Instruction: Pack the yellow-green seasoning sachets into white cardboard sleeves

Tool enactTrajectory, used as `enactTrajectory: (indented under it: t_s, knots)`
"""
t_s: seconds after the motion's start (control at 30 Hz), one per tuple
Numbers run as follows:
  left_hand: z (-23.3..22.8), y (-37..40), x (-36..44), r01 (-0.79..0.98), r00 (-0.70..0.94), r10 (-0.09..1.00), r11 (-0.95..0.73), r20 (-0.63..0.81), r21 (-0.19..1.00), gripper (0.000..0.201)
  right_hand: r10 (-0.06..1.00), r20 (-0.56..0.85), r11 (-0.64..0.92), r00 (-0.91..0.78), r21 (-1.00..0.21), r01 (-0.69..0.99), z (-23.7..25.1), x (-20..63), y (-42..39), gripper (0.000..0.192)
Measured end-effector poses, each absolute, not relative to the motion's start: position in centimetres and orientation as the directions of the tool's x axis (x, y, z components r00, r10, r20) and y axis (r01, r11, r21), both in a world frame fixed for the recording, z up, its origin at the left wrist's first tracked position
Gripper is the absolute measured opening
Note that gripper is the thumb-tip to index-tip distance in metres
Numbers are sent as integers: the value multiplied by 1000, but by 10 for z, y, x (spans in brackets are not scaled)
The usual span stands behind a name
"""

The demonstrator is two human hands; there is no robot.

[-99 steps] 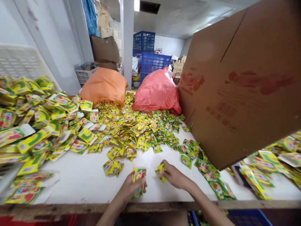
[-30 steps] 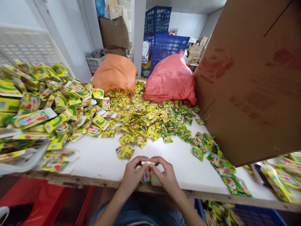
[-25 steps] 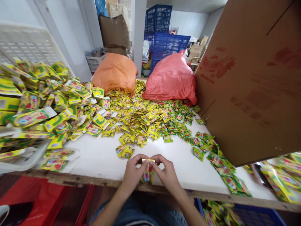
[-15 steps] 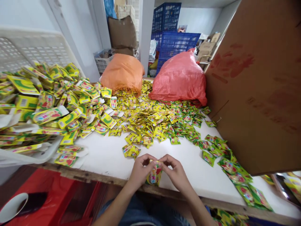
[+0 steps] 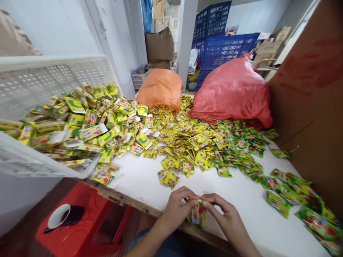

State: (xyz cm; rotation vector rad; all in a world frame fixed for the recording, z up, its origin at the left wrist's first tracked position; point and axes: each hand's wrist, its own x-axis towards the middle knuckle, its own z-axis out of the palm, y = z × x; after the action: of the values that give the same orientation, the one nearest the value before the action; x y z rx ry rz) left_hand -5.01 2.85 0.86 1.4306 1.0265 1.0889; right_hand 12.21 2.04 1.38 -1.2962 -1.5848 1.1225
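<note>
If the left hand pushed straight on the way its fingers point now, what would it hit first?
The left hand points rightward at the small packet, already touching it; just beyond are the right hand fingertips. Depth beyond is unclear.

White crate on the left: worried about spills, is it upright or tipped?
Tipped: the white crate lies on its side, cartons spilling onto the table.

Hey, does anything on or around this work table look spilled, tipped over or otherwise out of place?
Yes. The white crate lies tipped, and its flat yellow cartons spill onto the table. A cup sits tilted on the red stool below the edge. Both hands, left and right, pinch one small packet bundle.
</note>
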Motion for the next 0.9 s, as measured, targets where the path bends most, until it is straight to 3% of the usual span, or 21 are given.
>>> enactTrajectory:
  t_s: [0.4,0.5,0.77,0.9]
  knots:
    - [13,19,-54,112,261,957,-157,123,981,25,965,261,236,-2,-870,433,-14,112,1,23]
    - [14,15,-52,126,271,960,-102,65,987,35,968,250,237,-34,-857,458,-19,112,-1,26]
    - [5,12,-48,110,226,973,-80,53,991,21,977,203,209,-63,-875,436,-30,111,-2,32]
    - [2,9,-43,166,221,974,-87,49,982,34,975,221,205,-20,-866,456,-34,107,-1,35]
